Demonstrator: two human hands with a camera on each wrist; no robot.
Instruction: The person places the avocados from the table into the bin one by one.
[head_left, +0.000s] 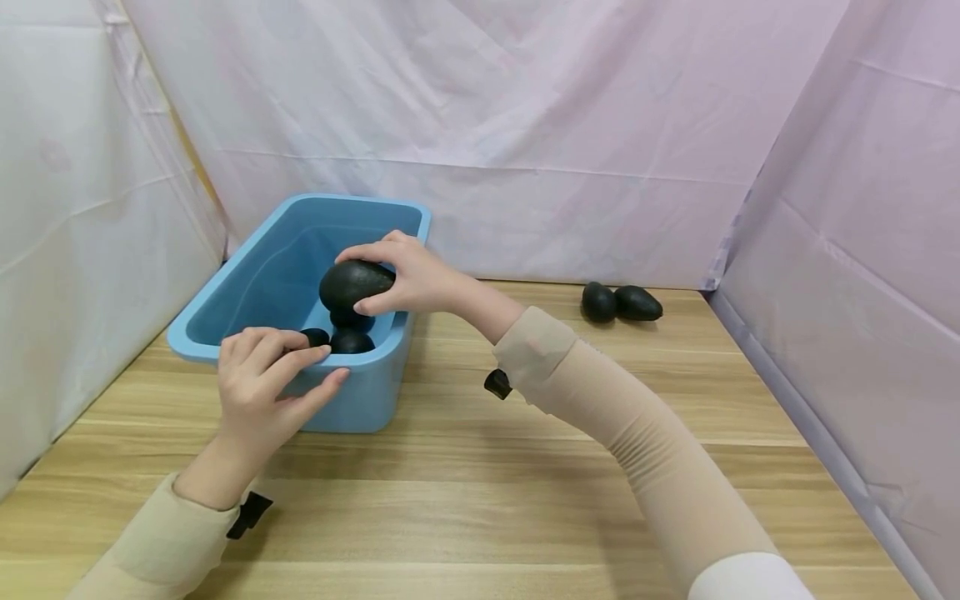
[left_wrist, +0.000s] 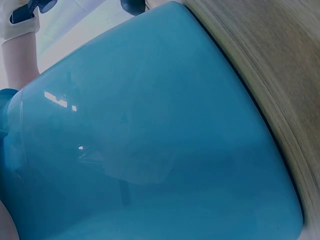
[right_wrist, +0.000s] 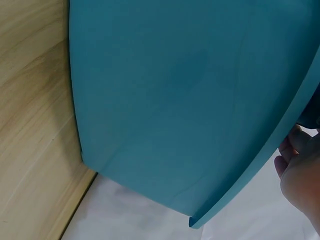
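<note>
A blue plastic bin (head_left: 255, 258) stands on the wooden table at the left. My right hand (head_left: 408, 275) grips a dark avocado (head_left: 354, 282) above the bin's inside. Several more dark avocados (head_left: 351, 340) lie in the bin's near corner. My left hand (head_left: 266, 379) holds the bin's near rim, fingers over the edge and thumb on the outer wall. The left wrist view is filled by the bin's outer wall (left_wrist: 150, 150). The right wrist view shows the bin's wall (right_wrist: 190, 90) from outside and a bit of my right hand (right_wrist: 300, 170) past the rim.
Two dark avocados (head_left: 621, 302) lie on the table (head_left: 525, 467) at the far right, near the back curtain. Pale fabric walls close in the table at the back, left and right.
</note>
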